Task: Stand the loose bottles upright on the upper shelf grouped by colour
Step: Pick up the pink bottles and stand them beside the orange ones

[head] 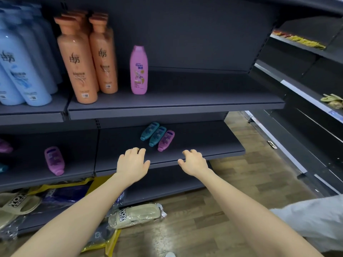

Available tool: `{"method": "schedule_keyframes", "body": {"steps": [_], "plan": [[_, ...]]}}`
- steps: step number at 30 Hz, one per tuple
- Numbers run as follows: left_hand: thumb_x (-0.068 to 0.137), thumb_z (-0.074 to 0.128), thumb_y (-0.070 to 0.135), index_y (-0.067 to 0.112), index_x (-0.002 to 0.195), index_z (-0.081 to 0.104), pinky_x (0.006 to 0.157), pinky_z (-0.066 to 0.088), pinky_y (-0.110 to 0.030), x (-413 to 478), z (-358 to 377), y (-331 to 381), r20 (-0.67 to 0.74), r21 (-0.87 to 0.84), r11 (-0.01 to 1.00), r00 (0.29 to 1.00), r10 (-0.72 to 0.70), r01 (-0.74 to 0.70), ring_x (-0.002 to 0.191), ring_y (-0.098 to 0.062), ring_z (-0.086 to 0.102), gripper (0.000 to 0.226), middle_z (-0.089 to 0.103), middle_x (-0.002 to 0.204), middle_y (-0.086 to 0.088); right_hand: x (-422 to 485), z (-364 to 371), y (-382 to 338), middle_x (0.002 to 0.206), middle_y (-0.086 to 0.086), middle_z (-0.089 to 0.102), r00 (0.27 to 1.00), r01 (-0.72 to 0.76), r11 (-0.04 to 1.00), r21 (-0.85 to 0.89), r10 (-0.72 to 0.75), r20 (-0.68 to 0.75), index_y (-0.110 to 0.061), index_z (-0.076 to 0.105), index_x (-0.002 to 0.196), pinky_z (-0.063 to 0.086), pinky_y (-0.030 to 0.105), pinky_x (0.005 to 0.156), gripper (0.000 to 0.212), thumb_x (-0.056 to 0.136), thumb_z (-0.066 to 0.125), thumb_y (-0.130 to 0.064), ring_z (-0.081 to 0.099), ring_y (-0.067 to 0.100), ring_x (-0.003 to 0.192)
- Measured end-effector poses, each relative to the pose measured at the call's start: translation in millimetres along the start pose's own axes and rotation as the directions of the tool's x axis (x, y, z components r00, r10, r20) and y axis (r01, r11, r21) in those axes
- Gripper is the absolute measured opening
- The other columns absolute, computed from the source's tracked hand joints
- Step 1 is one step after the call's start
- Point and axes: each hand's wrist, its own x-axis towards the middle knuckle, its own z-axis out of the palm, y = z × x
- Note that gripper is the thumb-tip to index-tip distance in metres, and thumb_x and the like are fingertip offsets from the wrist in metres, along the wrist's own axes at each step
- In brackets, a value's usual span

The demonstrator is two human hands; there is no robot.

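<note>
On the lower shelf (204, 145) lie two teal bottles (149, 131) (157, 136) and a small purple bottle (166, 140), side by side. Another purple bottle (54, 160) lies further left. One pink bottle (138, 69) stands upright on the upper shelf (185, 101). My left hand (132, 163) and my right hand (194, 161) hover over the lower shelf's front edge, just short of the lying bottles, fingers loosely curled and holding nothing.
Tall orange bottles (78, 60) and blue bottles (20, 71) stand at the upper shelf's left. More purple and teal bottles (4, 146) peek in at the far left. Packaged slippers (135, 216) and bags lie on the floor below. Another shelving unit (306, 93) runs along the right.
</note>
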Motion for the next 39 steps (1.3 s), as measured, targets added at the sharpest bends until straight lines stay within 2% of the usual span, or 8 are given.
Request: {"method": "schedule_keyframes", "body": {"steps": [27,39], "plan": [[0.096,0.039,0.041,0.018,0.136,0.038,0.096,0.037,-0.036,86.9,24.1,97.8,0.067,-0.004,0.999,0.996,-0.053,0.053,0.125,-0.026,0.041,0.047,0.043,0.138,-0.005,87.2,-35.1,81.9,0.141,0.012,0.039,0.995,0.067,0.998,0.017,-0.068,0.069,-0.015,0.038,0.14,0.035,0.042,0.101,0.048,0.097,0.041,-0.035,0.036,0.031,0.129],[0.096,0.038,0.041,0.017,0.133,0.041,0.096,0.038,-0.036,103.2,31.1,122.6,0.083,0.006,0.999,0.996,-0.04,0.04,0.124,-0.026,0.041,0.045,0.044,0.136,-0.005,98.9,-38.4,108.3,0.14,0.013,0.04,0.995,0.045,0.999,0.022,-0.047,0.093,-0.014,0.039,0.139,0.036,0.044,0.1,0.048,0.096,0.041,-0.036,0.037,0.033,0.128]]}}
